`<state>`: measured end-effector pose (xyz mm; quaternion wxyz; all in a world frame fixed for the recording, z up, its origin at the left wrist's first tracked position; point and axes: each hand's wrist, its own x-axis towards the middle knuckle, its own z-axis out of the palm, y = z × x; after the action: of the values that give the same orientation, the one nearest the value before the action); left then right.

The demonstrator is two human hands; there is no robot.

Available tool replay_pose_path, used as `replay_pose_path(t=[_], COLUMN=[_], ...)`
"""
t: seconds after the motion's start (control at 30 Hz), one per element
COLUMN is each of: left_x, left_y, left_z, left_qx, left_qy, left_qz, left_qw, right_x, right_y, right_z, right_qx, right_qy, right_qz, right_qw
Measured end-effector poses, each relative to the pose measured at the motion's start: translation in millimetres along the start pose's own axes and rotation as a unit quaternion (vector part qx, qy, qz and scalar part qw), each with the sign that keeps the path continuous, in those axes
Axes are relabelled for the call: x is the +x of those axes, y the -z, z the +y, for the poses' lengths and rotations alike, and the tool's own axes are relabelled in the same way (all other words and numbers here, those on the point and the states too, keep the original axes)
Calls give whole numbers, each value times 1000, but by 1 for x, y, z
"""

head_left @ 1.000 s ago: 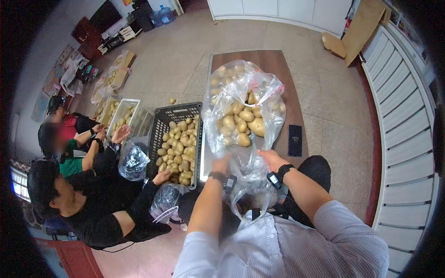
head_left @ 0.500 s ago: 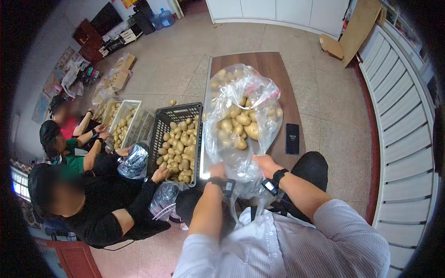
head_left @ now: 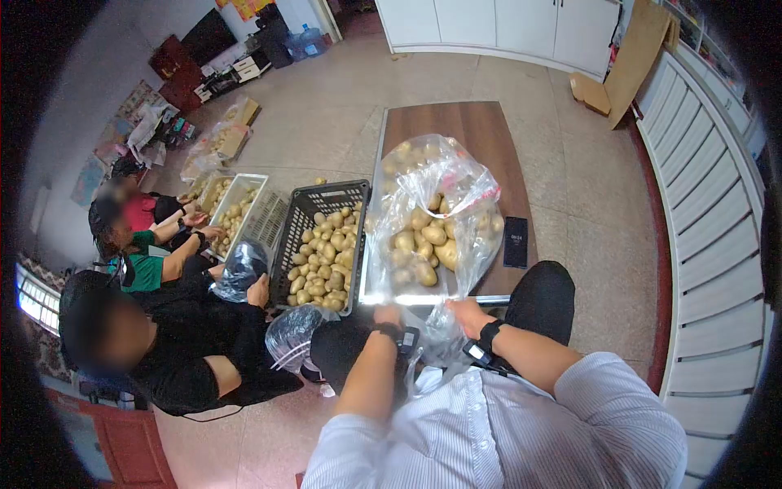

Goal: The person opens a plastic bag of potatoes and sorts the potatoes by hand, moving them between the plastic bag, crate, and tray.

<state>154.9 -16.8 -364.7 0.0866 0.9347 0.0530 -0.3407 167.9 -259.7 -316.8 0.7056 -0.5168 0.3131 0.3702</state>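
Note:
A large clear plastic bag (head_left: 481, 244) with potatoes (head_left: 423, 236) inside lies on the brown table (head_left: 452, 122). Its loose near end hangs over the table's front edge towards my lap. My right hand (head_left: 466, 316) is closed on the gathered plastic just off that edge. To its left, my left hand (head_left: 389, 314) is closed on the same bag's near end, slightly blurred, with some fingers hidden. A stretch of plastic runs between both hands. White plastic with red print lies bunched over the potatoes.
A phone (head_left: 516, 242) lies on the table's right side. Left of the table stands a black crate (head_left: 362, 196) of potatoes, with a white crate (head_left: 259, 181) beyond. Several people sit along the left; the nearest person's hand (head_left: 259, 291) touches a plastic bag. A white radiator (head_left: 700, 244) lines the right.
The view has shifted slightly. My hands have come a little nearer my body with the bag's near end. The nearest person's hand has moved from the black crate to a plastic bag.

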Motion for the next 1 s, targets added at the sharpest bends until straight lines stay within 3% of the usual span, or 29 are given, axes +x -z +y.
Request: replay_pose_path(t=[0.17, 0.23, 0.27, 0.3, 0.33, 0.37, 0.43, 0.47, 0.53, 0.57, 0.63, 0.7, 0.73, 0.77, 0.8, 0.87, 0.93, 0.97, 1.0], left_x=[20, -14, -8, 1, 10, 16, 21, 24, 23, 16, -35, -42, -38, -21, -17, -18, -18, -14, -9], left_y=[-29, 24, 13, 0, -12, -18, -21, -24, -21, -12, 70, 88, 98, 84, 85, 91, 96, 95, 98], left_z=[-7, 17, 17, 18, 16, 17, 21, 19, 19, 23, 55, 54, 56, 52, 52, 54, 56, 58, 57], left_qx=[-240, 22, 21, -232, -354, -468, -553, -531, -374, -354, -515, -452, -441, -446, -417, -393, -353, -353, -471], left_qy=[80, -22, -21, 122, 192, 258, 301, 272, 175, 175, 317, 351, 386, 360, 328, 285, 149, 144, 87], left_qz=[70, -66, -67, -24, -10, 22, 95, 109, 161, 190, 215, 275, 294, 372, 414, 449, 529, 526, 417], left_qw=[965, 997, 997, 965, 915, 845, 771, 795, 897, 899, 767, 772, 755, 730, 740, 750, 757, 760, 773], right_x=[0, 13, 14, 15, 17, 16, 8, 11, 21, 21, -4, -38, -27, -18, -29, -47, -37, -33, -29], right_y=[7, 21, 24, 27, 28, 27, 27, 28, 32, 33, 31, 20, 37, 47, 35, 22, 21, 18, 10], right_z=[5, 17, 19, 20, 20, 17, 11, 10, 5, -1, -23, -59, -63, -71, -83, -101, -112, -117, -125], right_qx=[-20, -23, -24, -40, -57, -62, -75, -84, -141, -157, -94, -86, -152, -214, -225, -204, -245, -285, -284], right_qy=[22, 26, 25, 29, 33, 31, 67, 61, 47, 41, 79, 77, 113, 152, 213, 342, 396, 447, 447], right_qz=[27, 9, 9, 18, 27, 26, 56, 53, 108, 101, 95, 94, 102, 111, 151, 195, 188, 174, 179], right_qw=[999, 999, 999, 999, 997, 997, 993, 993, 983, 982, 988, 989, 977, 959, 939, 897, 865, 830, 829])
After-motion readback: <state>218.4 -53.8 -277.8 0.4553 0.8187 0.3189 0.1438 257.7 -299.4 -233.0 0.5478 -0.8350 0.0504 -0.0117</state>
